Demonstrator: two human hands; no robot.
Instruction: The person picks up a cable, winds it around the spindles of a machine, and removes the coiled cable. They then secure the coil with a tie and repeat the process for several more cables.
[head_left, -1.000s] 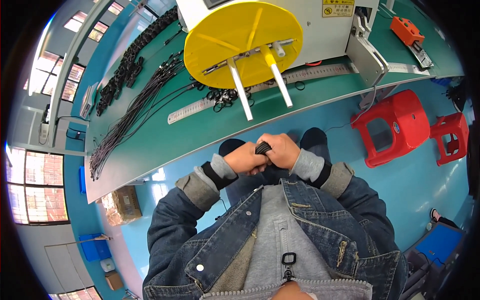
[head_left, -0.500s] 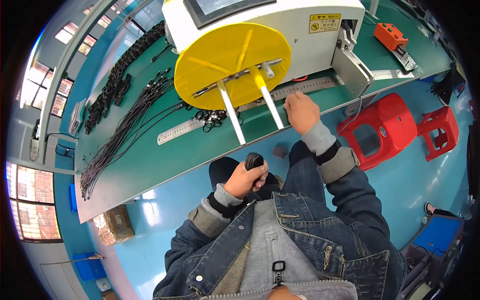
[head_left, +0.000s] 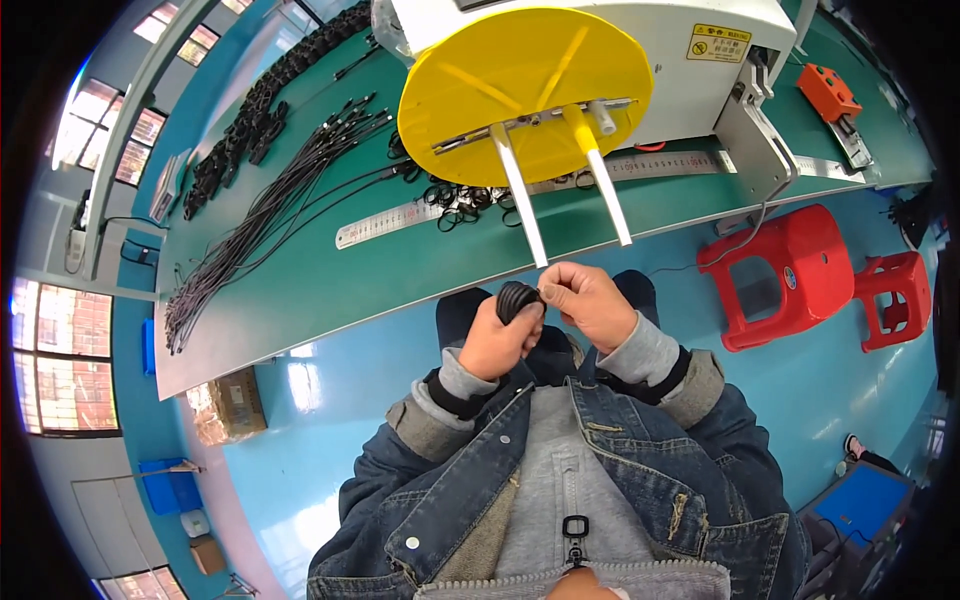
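Clock read from the coil, 12 toward the top of the view. Ribbed black coil of cable (head_left: 516, 300) gripped in the left hand (head_left: 499, 338), above the person's lap, off the near edge of the green desk (head_left: 330, 265). Its rounded looped end juts from the top of the fist toward 12; long axis looks roughly 12 to 6, lower part hidden in the palm.

Left hand: fingers curled tight round the coil, thumb across it toward 1. Right hand (head_left: 590, 306): thumb and forefinger drawn together at the coil's 3 o'clock side; cannot tell what, if anything, is pinched.

Above, at 12: round yellow disc (head_left: 470, 110) with two silver metal rods (head_left: 518, 195), sloping toward 5, one tip just beside the right forefinger. White boxy machine (head_left: 690, 90) behind. At 11, thin black rings (head_left: 455, 205) near a long steel ruler (head_left: 385, 225). Between 9 and 10, long bundle of dark cables (head_left: 285, 215). Orange button box (head_left: 828, 92) at 2. Red plastic stool (head_left: 825, 265) at 3.
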